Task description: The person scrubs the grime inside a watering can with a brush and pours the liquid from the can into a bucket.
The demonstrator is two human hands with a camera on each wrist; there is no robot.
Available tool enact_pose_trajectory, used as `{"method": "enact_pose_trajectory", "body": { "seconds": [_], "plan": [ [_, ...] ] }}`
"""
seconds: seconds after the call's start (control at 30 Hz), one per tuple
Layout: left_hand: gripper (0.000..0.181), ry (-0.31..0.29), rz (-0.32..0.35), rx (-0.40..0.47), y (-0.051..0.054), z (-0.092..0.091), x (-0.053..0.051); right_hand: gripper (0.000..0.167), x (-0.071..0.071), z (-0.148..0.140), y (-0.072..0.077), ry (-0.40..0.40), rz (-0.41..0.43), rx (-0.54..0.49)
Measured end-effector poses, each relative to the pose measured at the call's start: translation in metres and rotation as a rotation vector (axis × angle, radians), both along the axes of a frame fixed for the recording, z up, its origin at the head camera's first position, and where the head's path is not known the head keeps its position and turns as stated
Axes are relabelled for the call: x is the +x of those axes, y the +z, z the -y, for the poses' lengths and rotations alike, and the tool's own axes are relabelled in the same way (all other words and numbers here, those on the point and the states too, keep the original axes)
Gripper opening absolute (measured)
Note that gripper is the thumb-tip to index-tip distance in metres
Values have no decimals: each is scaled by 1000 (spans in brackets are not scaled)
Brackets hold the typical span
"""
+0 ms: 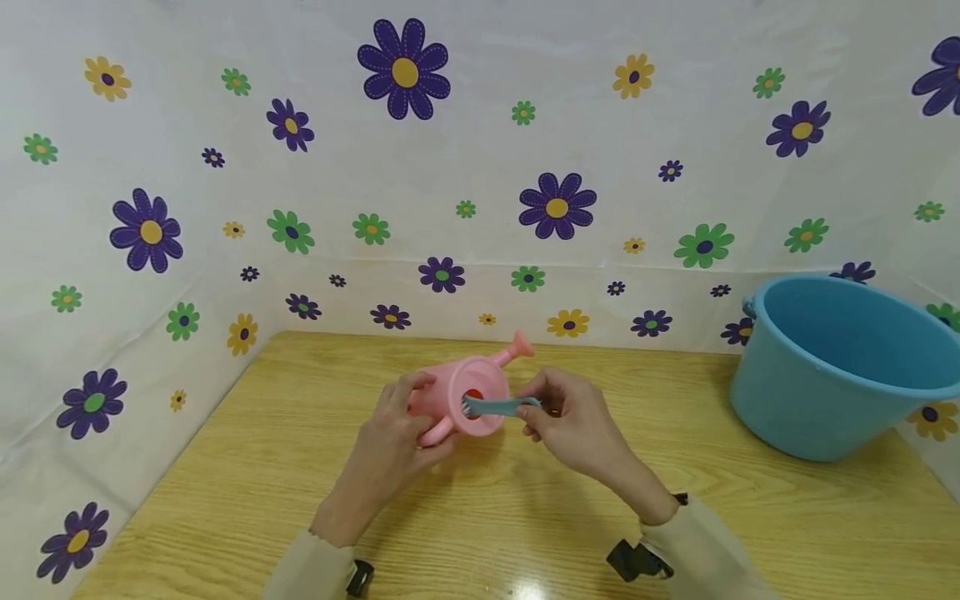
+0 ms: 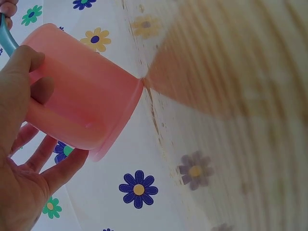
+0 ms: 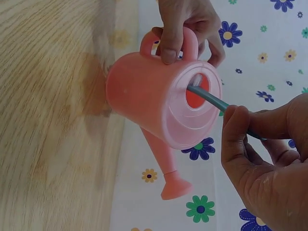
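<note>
A pink toy watering can (image 1: 486, 379) is tilted over the table, its round top opening turned toward my right side. My left hand (image 1: 386, 446) grips it by the loop handle (image 3: 190, 44) and body. Between thumb and fingers, my right hand (image 1: 577, 425) pinches the blue handle of a small brush (image 1: 495, 407). The brush's pale bristled end is inside the can's opening, partly hidden by the rim in the right wrist view. The can's spout (image 3: 161, 156) points away from me. In the left wrist view, the can's base edge (image 2: 120, 122) is near or touching the tabletop.
A large blue bucket (image 1: 810, 400) stands at the right of the wooden table (image 1: 300, 400). Behind and to the left hangs a white flowered cloth (image 1: 465, 150). Black straps (image 1: 637, 560) are at both wrists.
</note>
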State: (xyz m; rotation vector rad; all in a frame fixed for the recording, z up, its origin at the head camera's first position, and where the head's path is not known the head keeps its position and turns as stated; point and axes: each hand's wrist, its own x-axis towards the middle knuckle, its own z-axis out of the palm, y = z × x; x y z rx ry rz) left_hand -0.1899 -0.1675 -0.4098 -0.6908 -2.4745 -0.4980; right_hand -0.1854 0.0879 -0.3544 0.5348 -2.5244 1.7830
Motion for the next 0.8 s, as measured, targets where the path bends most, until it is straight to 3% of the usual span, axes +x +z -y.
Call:
{"method": "enact_pose_trajectory", "body": {
  "seconds": [0.27,0.57,0.8],
  "plan": [
    [21,-6,-26,-11,-1,0,-1,7,0,9,-2,34,-75,53],
    [21,-18,-60,-8,-2,0,-2,11,-1,19,-5,63,-232,122],
    [20,-23,-63,3,-2,-1,-2,14,-4,24,-7,75,-276,146]
  ]
}}
